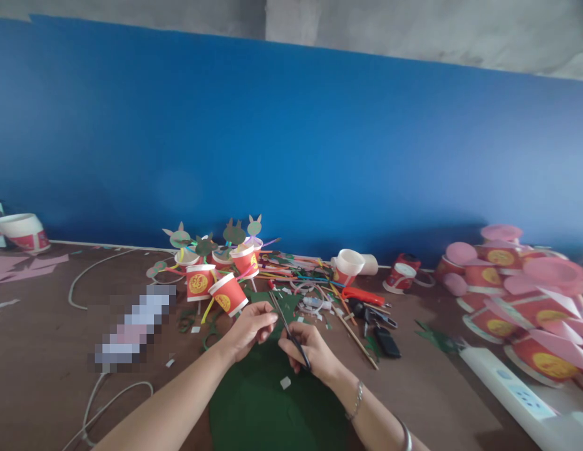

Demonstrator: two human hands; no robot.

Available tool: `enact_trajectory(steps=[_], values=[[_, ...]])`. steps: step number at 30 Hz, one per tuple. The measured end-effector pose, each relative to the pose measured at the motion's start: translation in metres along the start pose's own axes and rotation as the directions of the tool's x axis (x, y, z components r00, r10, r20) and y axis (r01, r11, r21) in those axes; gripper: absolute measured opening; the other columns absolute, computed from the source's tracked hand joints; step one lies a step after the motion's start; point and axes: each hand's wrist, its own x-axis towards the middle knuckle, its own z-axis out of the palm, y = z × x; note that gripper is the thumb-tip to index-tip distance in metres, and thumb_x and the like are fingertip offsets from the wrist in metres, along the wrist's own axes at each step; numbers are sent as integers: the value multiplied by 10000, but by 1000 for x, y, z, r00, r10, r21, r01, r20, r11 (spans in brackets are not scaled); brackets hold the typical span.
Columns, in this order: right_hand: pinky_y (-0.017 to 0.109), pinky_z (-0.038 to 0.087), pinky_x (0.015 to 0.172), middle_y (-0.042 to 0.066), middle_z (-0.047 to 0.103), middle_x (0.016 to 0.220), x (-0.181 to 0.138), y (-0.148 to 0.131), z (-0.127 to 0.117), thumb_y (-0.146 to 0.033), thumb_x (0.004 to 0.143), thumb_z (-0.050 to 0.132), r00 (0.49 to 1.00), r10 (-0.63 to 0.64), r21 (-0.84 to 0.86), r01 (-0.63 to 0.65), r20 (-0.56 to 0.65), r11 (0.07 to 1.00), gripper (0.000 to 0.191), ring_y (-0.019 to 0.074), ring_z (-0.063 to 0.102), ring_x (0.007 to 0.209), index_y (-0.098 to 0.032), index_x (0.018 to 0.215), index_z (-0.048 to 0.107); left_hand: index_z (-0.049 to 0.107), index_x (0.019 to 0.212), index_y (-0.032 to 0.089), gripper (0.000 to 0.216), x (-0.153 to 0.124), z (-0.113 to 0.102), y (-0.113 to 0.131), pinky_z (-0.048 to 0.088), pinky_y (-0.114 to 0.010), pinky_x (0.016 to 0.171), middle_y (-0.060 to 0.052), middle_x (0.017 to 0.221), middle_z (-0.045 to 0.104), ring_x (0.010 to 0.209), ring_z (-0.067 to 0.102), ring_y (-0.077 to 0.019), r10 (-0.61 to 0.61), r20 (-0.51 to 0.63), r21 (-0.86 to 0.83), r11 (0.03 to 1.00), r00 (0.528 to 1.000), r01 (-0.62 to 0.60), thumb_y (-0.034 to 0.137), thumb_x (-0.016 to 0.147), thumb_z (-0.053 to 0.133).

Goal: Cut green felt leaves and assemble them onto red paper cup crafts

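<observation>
My right hand (310,349) is closed around the handles of a pair of scissors (286,326), whose narrow blades point up and away over the table. Close beside the blades, my left hand (253,326) is closed in a pinch. What its fingertips hold, if anything, is too small to make out. Beneath both hands lies a large dark green sheet of paper (272,416), with a small white scrap (285,382) on it. Just beyond my left hand stand red paper cups (229,294) with bright strips and green animal-head cutouts (180,238).
Coloured sticks (291,266) are heaped at the back. A red-orange tool (364,296), keys and a black fob (387,341) lie right of my hands. Pink-topped cups (500,329) and a power strip (510,388) are at the right. A cable (77,282) curls at the left.
</observation>
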Motion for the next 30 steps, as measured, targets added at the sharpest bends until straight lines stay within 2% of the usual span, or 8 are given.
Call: enact_trajectory(steps=[8, 19, 22, 24, 26, 30], values=[[152, 347, 309, -78, 472, 398, 1, 6, -2, -481, 694, 646, 1000, -17, -15, 17, 16, 1000, 346, 51, 394, 308, -166, 692, 504, 447, 627, 163, 252, 1, -4, 0, 161, -144, 351, 69, 475, 487, 346, 340, -12, -45, 24, -33, 998, 999, 46, 268, 653, 674], [148, 332, 292, -81, 461, 381, 0, 0, -5, -475, 648, 686, 999, 18, -53, -16, 32, 998, 357, 49, 386, 295, -164, 680, 514, 434, 630, 168, 248, 1, -6, 2, 134, -149, 341, 71, 485, 475, 343, 306, -9, -56, 83, -47, 997, 995, 60, 258, 668, 662], [154, 337, 289, -80, 458, 373, 2, 0, -6, -471, 644, 683, 999, 32, -73, -33, -20, 997, 349, 54, 388, 291, -165, 676, 520, 440, 637, 172, 257, 2, -9, 2, 124, -152, 334, 75, 483, 475, 333, 291, -10, -69, 71, -40, 997, 995, 72, 280, 660, 673], [156, 334, 293, -76, 462, 371, 3, 0, -7, -470, 652, 667, 994, 16, -73, -24, -107, 997, 337, 59, 398, 293, -166, 677, 522, 455, 628, 168, 261, 2, -10, 3, 103, -158, 331, 75, 475, 479, 320, 267, -6, -71, 50, 8, 997, 996, 71, 305, 658, 676], [157, 330, 297, -71, 469, 380, 5, 0, -8, -455, 665, 649, 983, -9, -59, -1, -184, 998, 315, 63, 409, 301, -166, 679, 524, 501, 628, 159, 248, 1, -9, 3, 91, -167, 328, 72, 455, 485, 308, 249, -6, -72, 46, 126, 990, 996, 66, 332, 661, 676], [165, 340, 311, -68, 479, 402, 6, 2, -10, -406, 671, 644, 976, -32, -26, 27, -215, 999, 268, 65, 413, 311, -165, 691, 529, 596, 641, 147, 218, -3, -3, 0, 167, -178, 328, 60, 407, 496, 304, 308, -34, -136, 140, 451, 891, 981, 59, 348, 655, 679]])
